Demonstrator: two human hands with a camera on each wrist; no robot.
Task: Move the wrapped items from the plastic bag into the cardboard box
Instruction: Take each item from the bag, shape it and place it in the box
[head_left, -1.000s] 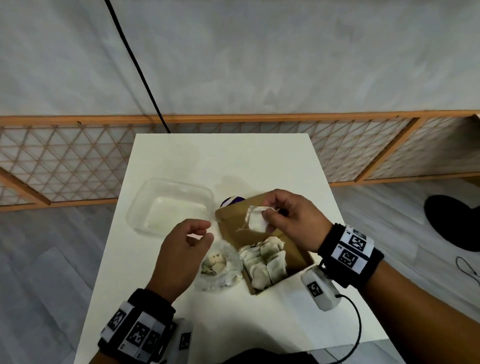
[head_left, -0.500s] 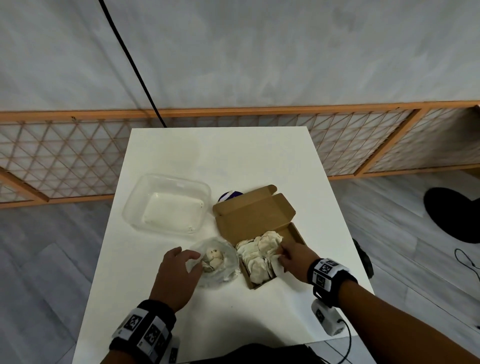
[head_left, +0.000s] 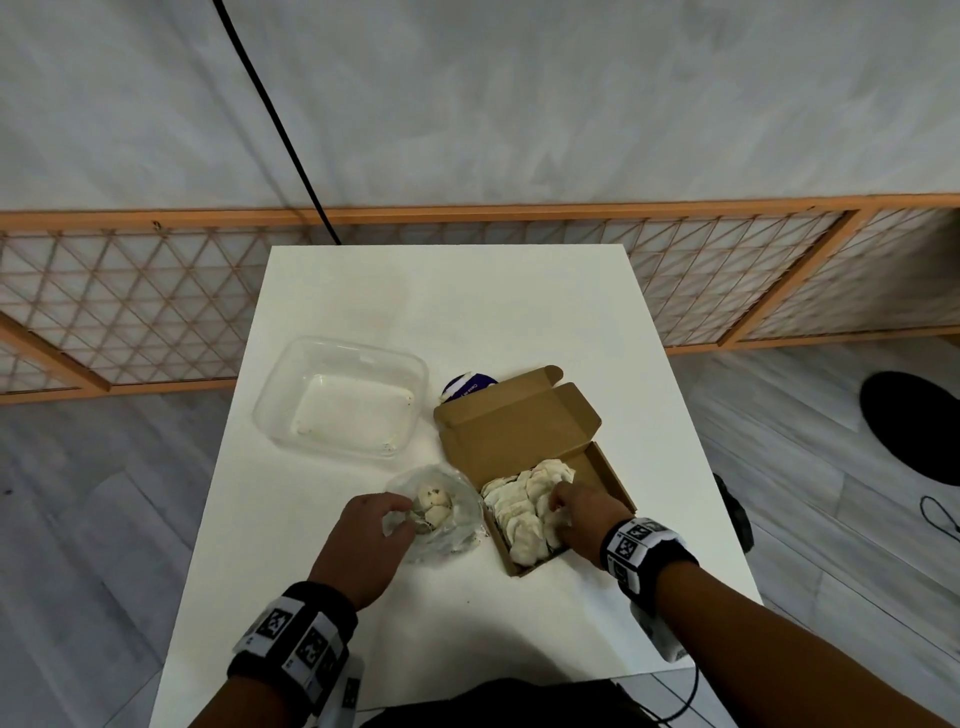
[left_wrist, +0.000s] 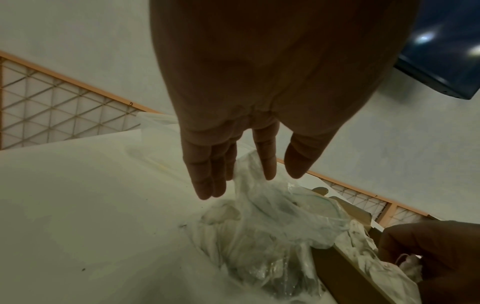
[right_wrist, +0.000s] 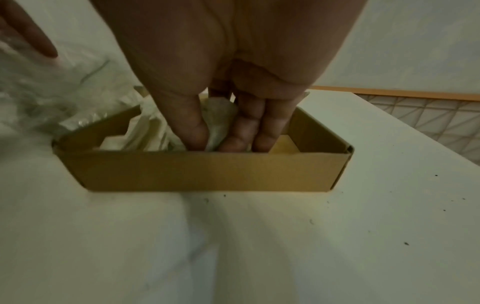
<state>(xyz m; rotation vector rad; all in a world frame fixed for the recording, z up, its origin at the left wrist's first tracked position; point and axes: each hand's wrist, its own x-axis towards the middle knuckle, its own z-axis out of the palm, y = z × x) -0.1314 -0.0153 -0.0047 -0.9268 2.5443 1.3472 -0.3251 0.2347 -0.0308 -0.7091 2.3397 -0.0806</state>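
1. The right hand (head_left: 576, 512) is down inside the shallow brown cardboard box (head_left: 605, 470), thumb and fingers (right_wrist: 196, 131) pinching one white paper-wrapped item (right_wrist: 219, 115) at the near end of the box, beside the pile of white wrapped items (head_left: 519, 506) already packed there.
2. The left hand (head_left: 363, 540) is at the near-left edge of the crumpled clear plastic bag (head_left: 452, 535). In the wrist view a fold of the film rises between its straight fingers (left_wrist: 205, 174), so it looks to be holding the bag open, though I cannot tell how firmly it grips.
3. A few pale wrapped items (head_left: 431, 506) still sit in the bag, which lies on the white table (head_left: 467, 312) touching the box's left wall.
4. Risks, as I judge them: the box is nearly full, so pushing this piece in could lift or tip neighbours over the low wall. The thin wrapping could tear or unfold under a hard pinch.
5. The bag is limp; if the left hand lets go, its mouth may collapse over the remaining pieces, or drag them onto the table.
6. The clear plastic tub (head_left: 343, 400) stands well clear behind.
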